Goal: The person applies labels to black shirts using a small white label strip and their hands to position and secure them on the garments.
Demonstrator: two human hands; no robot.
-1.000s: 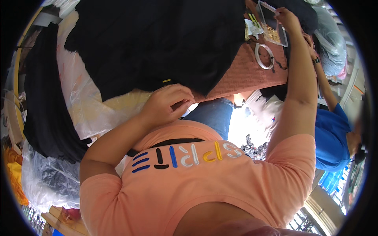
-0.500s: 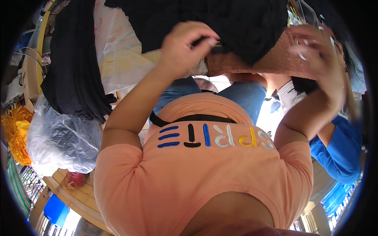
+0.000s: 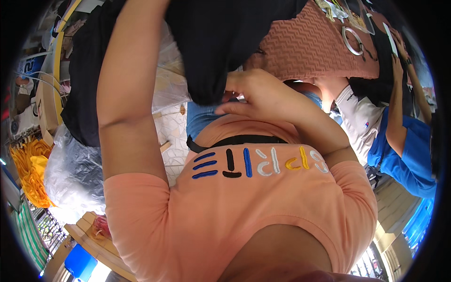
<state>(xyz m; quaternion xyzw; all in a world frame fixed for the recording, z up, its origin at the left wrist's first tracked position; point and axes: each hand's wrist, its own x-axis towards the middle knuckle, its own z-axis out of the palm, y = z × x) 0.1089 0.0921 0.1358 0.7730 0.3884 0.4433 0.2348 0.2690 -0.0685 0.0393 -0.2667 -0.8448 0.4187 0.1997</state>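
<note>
Black fabric (image 3: 230, 35) lies partly over the brown zigzag-textured cover (image 3: 310, 51), its end hanging above the blue jeans (image 3: 199, 117). The right hand (image 3: 249, 94) curls at that end; whether its bent fingers pinch it, I can't tell. The left hand is out of sight. Seemingly they're repositioning the fabric; smoothing it probably comes next.

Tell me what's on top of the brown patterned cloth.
A white ring, a clear container and pale items sit toward the right of the brown patterned cloth. Black fabric covers its left part; whatever lies beneath that can't be seen.
</note>
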